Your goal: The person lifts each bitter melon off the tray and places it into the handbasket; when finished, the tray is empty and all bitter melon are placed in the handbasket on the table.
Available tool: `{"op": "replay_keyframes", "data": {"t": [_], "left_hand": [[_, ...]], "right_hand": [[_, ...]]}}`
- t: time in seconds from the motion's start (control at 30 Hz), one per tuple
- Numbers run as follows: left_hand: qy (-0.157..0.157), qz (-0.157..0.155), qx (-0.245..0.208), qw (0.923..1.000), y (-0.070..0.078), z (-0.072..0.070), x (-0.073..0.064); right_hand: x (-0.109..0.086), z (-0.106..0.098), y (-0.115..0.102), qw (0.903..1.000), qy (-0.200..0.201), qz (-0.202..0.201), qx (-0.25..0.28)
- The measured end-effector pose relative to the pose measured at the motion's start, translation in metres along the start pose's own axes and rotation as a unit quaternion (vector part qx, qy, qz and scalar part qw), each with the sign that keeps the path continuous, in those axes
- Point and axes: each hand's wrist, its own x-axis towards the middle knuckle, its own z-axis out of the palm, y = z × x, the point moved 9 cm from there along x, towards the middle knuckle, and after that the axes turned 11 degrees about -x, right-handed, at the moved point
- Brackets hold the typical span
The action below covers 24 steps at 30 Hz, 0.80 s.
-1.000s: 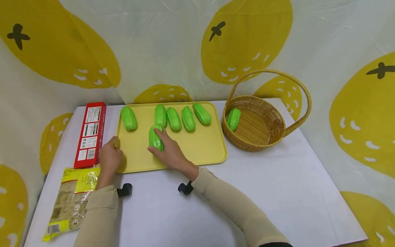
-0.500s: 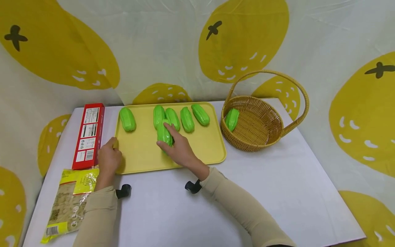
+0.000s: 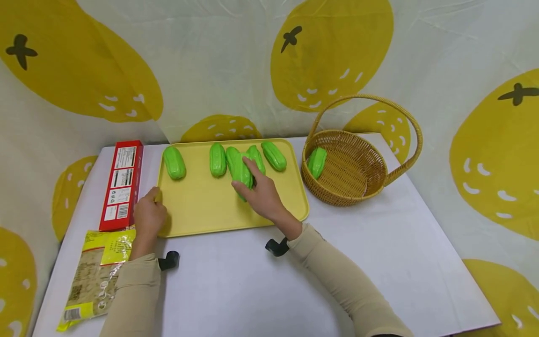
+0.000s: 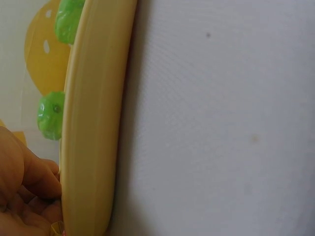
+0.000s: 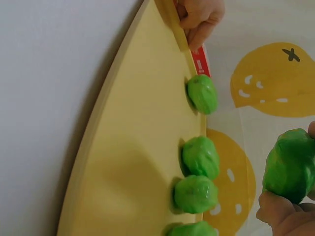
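Note:
My right hand grips a shiny green ridged gourd above the yellow tray. The right wrist view shows this gourd raised clear of the tray, between thumb and fingers. Several like it lie along the tray's far side; one gourd is at the far left and another gourd at the right. With thumb and curled fingers my left hand holds the tray's left edge, as the left wrist view also shows at the rim. One more gourd leans inside the wicker basket.
The basket, with its tall arched handle, stands right of the tray. Left of the tray lie a red box and, nearer, a yellow-and-clear food bag. A fruit-print cloth hangs behind the white table.
My right hand has carried the green gourd rightward over the tray, from the middle-left to in front of the row's right part. My left hand has stayed at the tray's left edge.

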Motion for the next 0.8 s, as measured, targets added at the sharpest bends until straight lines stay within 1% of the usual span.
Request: {"op": "replay_keyframes", "data": {"t": [0.13,0.33,0.6,0.8], "left_hand": [[0.006,0.007,0.003,1.0,0.002,-0.001,0.0],[-0.004,-0.008,-0.002,1.0,-0.001,0.002,0.0],[-0.008,-0.014,-0.006,0.9998,-0.002,0.002,0.0],[-0.012,-0.013,-0.007,0.9998,-0.001,0.002,0.0]], "right_hand": [[0.001,-0.009,0.006,0.9999,0.008,0.004,0.006],[0.001,-0.018,0.011,0.9998,0.014,0.015,0.008],[-0.002,-0.03,0.022,0.999,0.019,0.04,0.0],[-0.001,-0.04,0.027,0.9988,0.029,0.038,-0.007]]}}
